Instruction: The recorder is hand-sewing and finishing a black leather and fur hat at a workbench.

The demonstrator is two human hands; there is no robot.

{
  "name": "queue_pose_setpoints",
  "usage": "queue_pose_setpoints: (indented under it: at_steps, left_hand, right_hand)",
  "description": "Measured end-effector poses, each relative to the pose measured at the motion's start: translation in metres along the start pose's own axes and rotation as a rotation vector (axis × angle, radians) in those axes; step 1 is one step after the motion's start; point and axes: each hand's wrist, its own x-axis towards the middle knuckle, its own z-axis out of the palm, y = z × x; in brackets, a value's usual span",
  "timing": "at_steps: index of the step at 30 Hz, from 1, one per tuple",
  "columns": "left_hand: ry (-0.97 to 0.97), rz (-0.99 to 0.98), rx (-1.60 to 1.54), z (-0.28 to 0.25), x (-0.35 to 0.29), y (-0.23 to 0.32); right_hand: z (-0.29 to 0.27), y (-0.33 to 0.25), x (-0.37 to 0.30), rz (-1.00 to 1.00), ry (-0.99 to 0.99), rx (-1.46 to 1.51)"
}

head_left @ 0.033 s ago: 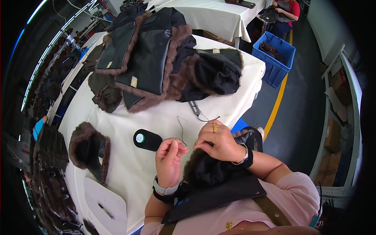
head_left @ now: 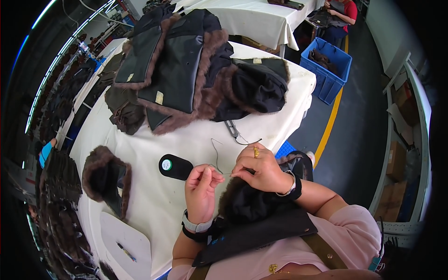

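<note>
My left hand [head_left: 200,189] is closed in a pinch on a dark thread [head_left: 215,150], whose free part loops up above the fingers. Close beside it, my right hand [head_left: 261,169] pinches the other end of a short thin stretch running between the fingertips. Whether part of that stretch is a needle is too fine to tell. Below the hands, a black piece with brown fur trim [head_left: 247,203] rests against my lap and apron. A black thread cone [head_left: 179,168] lies left of my hands on the white table. Just beyond my right hand are grey thread snips [head_left: 231,128].
Dark, fur-trimmed hats and pieces [head_left: 177,70] are heaped at the table's far side. Another fur-trimmed hat [head_left: 105,175] lies left, near a white board [head_left: 126,245] with a pen [head_left: 126,252]. A blue crate [head_left: 326,74] stands right; a co-worker [head_left: 343,18] sits beyond.
</note>
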Motion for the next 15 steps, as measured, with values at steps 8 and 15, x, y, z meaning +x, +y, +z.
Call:
queue_pose_setpoints:
  at_steps: [8, 15]
  left_hand:
    - [0.02, -0.024, -0.021, -0.0031, 0.0006, -0.0035]
    - [-0.091, -0.077, 0.005, -0.0075, -0.0028, -0.0068]
  right_hand:
    - [-0.0049, -0.0017, 0.0007, 0.073, -0.047, 0.179]
    - [-0.0097, -0.0067, -0.0083, 0.414, -0.137, 0.716]
